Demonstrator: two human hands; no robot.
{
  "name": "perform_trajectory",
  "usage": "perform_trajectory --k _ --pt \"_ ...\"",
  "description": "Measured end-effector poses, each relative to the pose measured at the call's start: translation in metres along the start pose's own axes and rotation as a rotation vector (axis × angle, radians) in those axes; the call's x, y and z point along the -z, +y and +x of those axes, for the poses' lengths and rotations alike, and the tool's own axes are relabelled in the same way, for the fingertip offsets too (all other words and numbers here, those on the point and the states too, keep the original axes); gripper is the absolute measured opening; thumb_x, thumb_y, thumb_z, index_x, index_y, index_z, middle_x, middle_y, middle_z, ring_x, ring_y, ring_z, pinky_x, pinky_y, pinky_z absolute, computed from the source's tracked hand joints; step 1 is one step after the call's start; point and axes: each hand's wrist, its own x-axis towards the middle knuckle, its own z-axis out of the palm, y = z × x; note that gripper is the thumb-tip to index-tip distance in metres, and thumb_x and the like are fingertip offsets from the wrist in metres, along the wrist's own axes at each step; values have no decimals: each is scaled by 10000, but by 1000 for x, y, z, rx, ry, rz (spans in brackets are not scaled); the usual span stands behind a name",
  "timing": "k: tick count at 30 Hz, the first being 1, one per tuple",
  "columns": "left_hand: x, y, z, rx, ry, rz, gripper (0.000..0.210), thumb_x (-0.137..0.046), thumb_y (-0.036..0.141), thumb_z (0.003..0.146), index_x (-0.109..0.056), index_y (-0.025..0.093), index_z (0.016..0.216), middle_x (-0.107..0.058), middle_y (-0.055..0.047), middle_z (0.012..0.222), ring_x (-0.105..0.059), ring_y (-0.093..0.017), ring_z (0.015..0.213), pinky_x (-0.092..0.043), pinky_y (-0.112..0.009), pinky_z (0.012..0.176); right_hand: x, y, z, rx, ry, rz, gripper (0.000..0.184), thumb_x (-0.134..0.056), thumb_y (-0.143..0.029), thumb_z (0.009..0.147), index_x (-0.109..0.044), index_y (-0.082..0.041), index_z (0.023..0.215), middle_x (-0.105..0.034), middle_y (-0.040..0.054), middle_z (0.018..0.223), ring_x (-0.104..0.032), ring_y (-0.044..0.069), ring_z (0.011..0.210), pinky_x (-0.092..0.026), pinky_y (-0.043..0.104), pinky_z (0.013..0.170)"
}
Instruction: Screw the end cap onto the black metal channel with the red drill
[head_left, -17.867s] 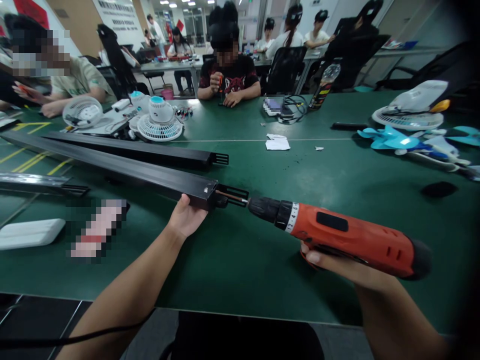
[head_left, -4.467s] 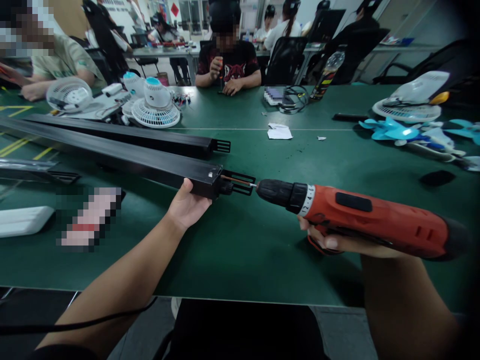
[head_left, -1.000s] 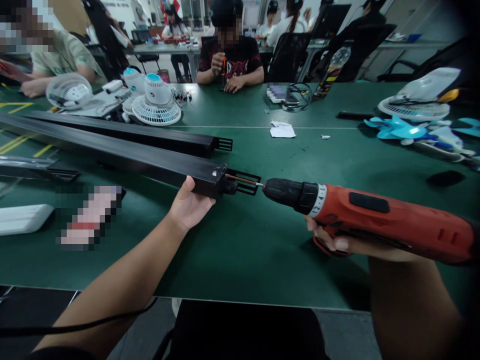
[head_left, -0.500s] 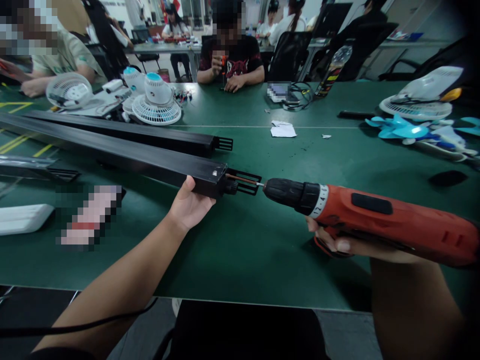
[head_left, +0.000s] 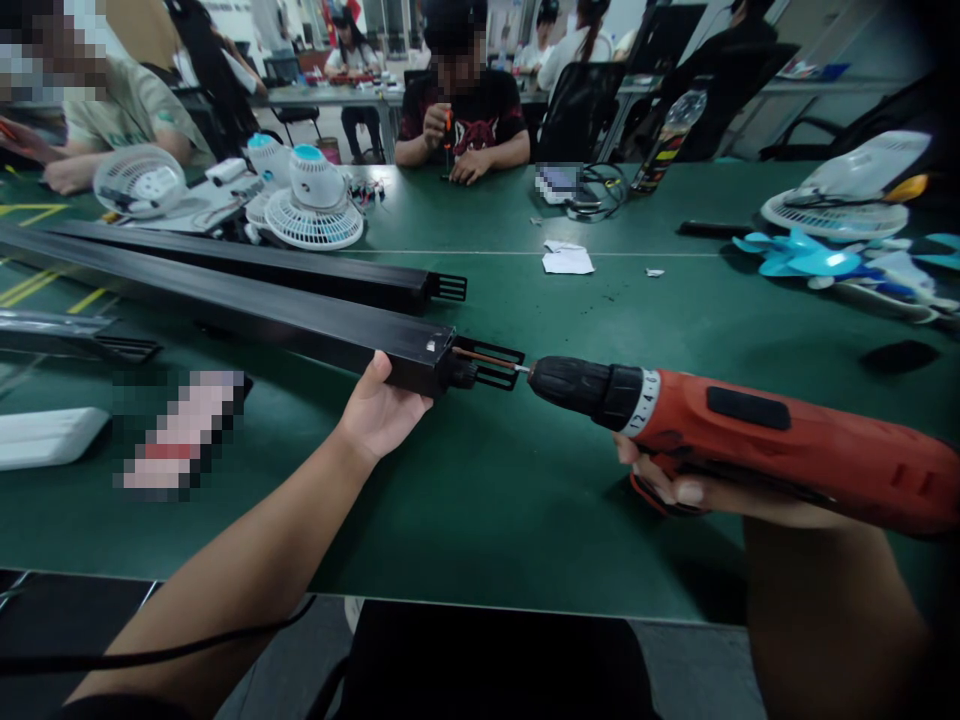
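A long black rectangular bar lies across the table, its near end toward the middle. My left hand grips that end from the near side, the thumb on top and the fingers underneath. A slotted black bracket and a small dark knob stick out of the end. My right hand is wrapped round the handle of a red cordless drill. A long thin bit runs from the drill's chuck over the bracket to the bar's end face. Its tip is hard to make out.
Behind lies a second black bar. A phone and a white casing are at left. White fan parts, blue fan blades, paper and a bottle stand farther back. A person opposite holds an orange screwdriver.
Almost nothing differs. The view has shifted very slightly, while both hands, the bar and the drill keep the same position relative to one another.
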Motion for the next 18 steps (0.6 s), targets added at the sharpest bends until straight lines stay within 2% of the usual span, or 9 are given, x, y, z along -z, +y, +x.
perform_trajectory --k 3,5,12,15,18 --pt "0 0 0 0 -5 -4 816 -1162 656 963 -867 296 1633 -938 -88 1591 -870 -362 1578 -788 -376 1137 3 1 -2 -18 -105 101 216 -913 -353 1168 -971 -346 1376 -847 52 838 -797 243 641 -699 353 606" --pt "-1 0 0 -4 -3 1 782 -1166 659 957 -889 287 1586 -939 -94 1594 -881 -368 1559 -794 -379 1130 4 1 -3 -35 -103 137 210 -916 -346 1178 -966 -350 1382 -839 53 846 -800 242 662 -689 349 605" --pt "1 1 -1 -12 22 36 803 -1160 682 953 -883 275 1587 -898 -129 1684 -808 -429 1671 -781 -436 1185 4 4 -6 -50 -105 116 227 -913 -397 1192 -978 -368 1407 -855 88 881 -815 274 690 -717 401 633" --pt "0 1 -1 -9 17 15 819 -1172 662 949 -877 268 1604 -912 -122 1653 -837 -406 1621 -782 -416 1170 7 6 -8 -70 -121 121 227 -903 -446 1216 -971 -390 1425 -854 83 898 -819 266 707 -719 388 652" --pt "-2 1 0 -5 -2 -6 824 -1176 654 949 -872 277 1615 -933 -101 1600 -881 -362 1539 -786 -376 1129 10 8 -12 -124 -138 108 254 -880 -499 1247 -946 -359 1449 -857 102 946 -838 271 765 -733 399 708"
